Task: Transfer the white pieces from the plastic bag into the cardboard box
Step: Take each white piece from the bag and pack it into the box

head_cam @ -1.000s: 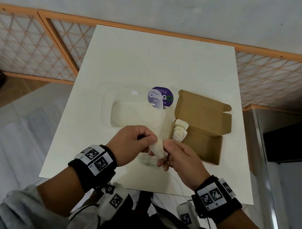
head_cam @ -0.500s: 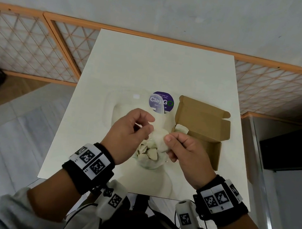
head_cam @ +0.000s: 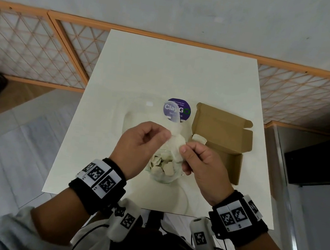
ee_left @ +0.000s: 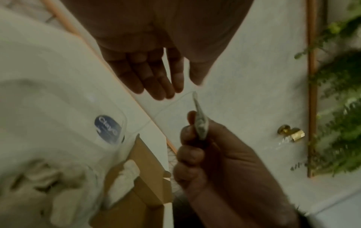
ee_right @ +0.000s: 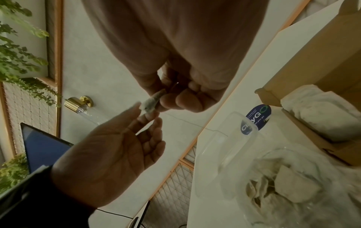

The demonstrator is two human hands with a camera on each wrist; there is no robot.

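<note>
Bag mouth held up, box off to the right

Right hand (head_cam: 201, 161) pinches the plastic bag (head_cam: 175, 145) rim; left hand (head_cam: 142, 143) loosely curled beside it. Cardboard box (head_cam: 222, 133) sits nearest the right hand.

A white square table (head_cam: 174, 69) is standing against an orange-framed lattice fence (head_cam: 33, 47), which is running from nine o'clock to three o'clock. A round purple sticker (head_cam: 180, 107) is lying near the table's centre. Green foliage (ee_left: 339, 108) and a brass knob (ee_right: 79, 102) are showing in the wrist views.

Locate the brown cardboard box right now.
In the head view the brown cardboard box lies open on the white table, right of the clear plastic bag, beyond the right hand.
</note>
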